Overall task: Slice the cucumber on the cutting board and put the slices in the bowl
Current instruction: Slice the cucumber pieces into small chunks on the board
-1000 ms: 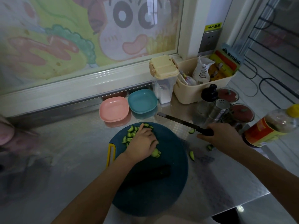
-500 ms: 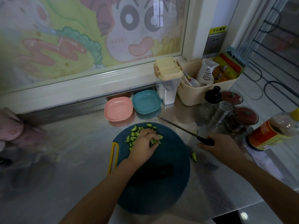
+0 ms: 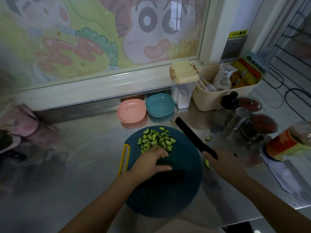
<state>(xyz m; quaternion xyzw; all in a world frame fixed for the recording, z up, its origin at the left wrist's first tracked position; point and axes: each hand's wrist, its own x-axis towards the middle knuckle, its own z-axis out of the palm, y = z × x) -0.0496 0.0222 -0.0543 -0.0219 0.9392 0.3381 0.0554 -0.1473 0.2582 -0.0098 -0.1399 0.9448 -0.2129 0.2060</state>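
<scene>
Now our left hand [image 3: 150, 163] lies loosely spread on the cutting board [image 3: 176, 195], cucumber slices [image 3: 156, 138] just past its fingertips, our right hand [image 3: 224, 166] gripping the knife [image 3: 193, 137] alongside.

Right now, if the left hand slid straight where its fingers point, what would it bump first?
Probably the cucumber slices, just ahead of the left hand on the cutting board.
</scene>
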